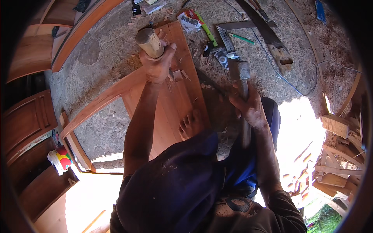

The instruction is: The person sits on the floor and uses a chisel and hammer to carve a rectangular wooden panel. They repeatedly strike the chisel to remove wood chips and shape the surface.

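Worked low over a rough grey floor [103,50] strewn with wood chips and shavings, with reddish-brown cabinetry [31,116] along the left, a white container [60,160] with bright coloured spots close by, and timber offcuts [336,126] heaped at the right beyond a patch of glaring light. Had a reddish wooden panel [173,110] laid out flat, a bare foot [190,125] set on it — and, past its right edge, a scatter of gear: a handsaw [263,29], an L-shaped square [226,40], a green pencil [243,38] and a curving blue cable [272,72]. Gripped over the panel's far part, inside the curled fingers of the left hand [157,64], a thick wooden cylinder [149,42], its round end turned up toward the camera and its upper length jutting clear of the fist. Could not tell, with its lower end hidden, about any contact with the panel beneath. Showed loose chips on the panel near the left wrist. Held in the right hand [248,104], fingers closed around the handle, a hammer [239,71] — its blocky grey head just above the grip, well apart from the cylinder, the rest of its handle running down toward the lap.
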